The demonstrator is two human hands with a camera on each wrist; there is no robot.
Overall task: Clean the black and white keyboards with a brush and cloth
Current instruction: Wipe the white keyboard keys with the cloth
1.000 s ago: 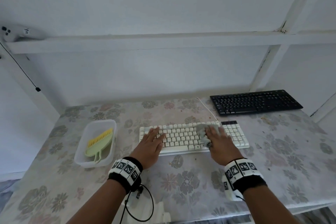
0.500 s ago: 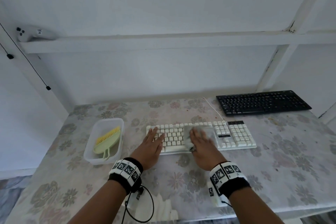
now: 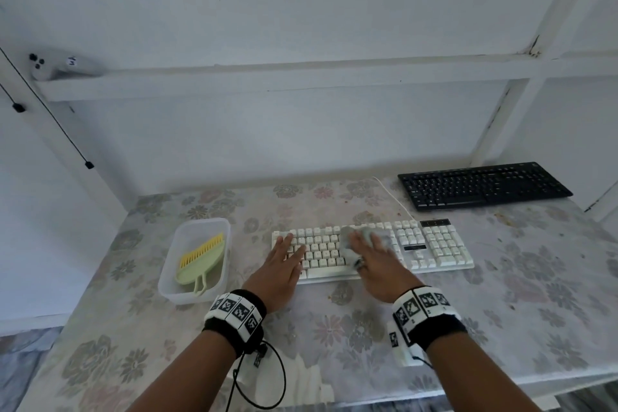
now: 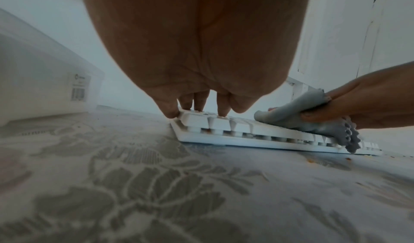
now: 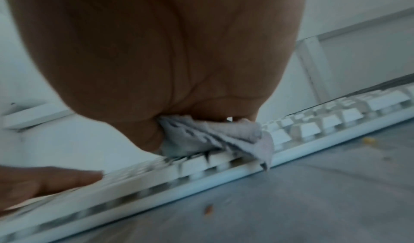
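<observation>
The white keyboard (image 3: pixel 434 244) (image 4: pixel 224 123) (image 5: pixel 313 123) lies in the middle of the flowered table. My left hand (image 3: pixel 284 264) (image 4: pixel 197 105) rests flat on its left keys with straight fingers. My right hand (image 3: pixel 378 261) (image 5: pixel 156 70) grips a crumpled grey cloth (image 3: pixel 347 241) (image 4: pixel 291 112) (image 5: pixel 212 135) and presses it on the keys near the keyboard's middle. The black keyboard (image 3: pixel 485 186) sits untouched at the back right. A green brush with yellow bristles (image 3: pixel 200 257) lies in a clear plastic tub (image 3: pixel 194 298) left of the white keyboard.
The table (image 3: pixel 535 294) is covered by a flowered cloth with small crumbs on it. A white cable (image 3: pixel 391 194) runs from the white keyboard toward the wall. A white shelf rail (image 3: pixel 301 77) crosses above. White folded material (image 3: pixel 307 378) lies at the near edge.
My right hand has slid the cloth leftward, from the keyboard's right-of-centre keys to its middle. The left hand has stayed on the left keys.
</observation>
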